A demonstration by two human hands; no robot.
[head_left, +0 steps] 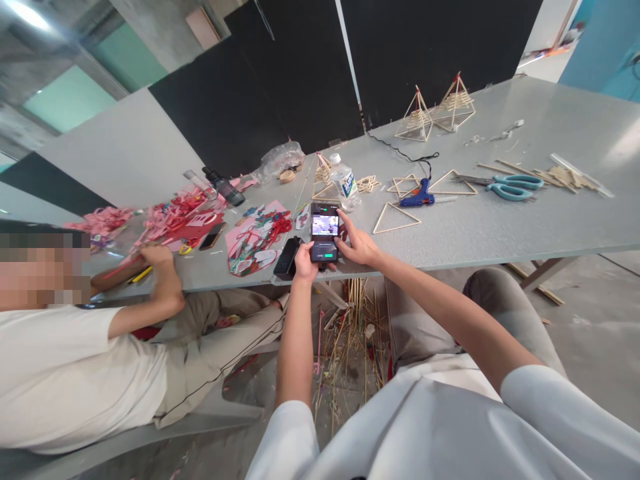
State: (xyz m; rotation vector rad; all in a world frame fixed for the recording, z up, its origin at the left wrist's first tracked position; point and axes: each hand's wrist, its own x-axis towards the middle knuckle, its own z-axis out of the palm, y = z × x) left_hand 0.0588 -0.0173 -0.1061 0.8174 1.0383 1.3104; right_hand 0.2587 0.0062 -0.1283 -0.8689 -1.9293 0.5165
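Observation:
A smartphone [325,232] with a lit screen is held upright at the table's front edge, between both of my hands. My left hand [305,263] grips its lower left corner, thumb at the edge. My right hand [358,241] wraps the right side, with the fingers behind partly hidden. Just left of the phone lies a black case-like object [289,259]. Behind the phone stands a clear water bottle [344,181]. A triangle of thin sticks [397,219] and a blue glue gun [419,193] lie to the right.
Blue-handled scissors [514,187], loose sticks [570,179] and stick pyramids [456,105] are on the grey table [505,230]. A co-worker [75,373] sits at left, hands near red and pink ribbons [175,213]. Several sticks [356,313] stand below the table edge.

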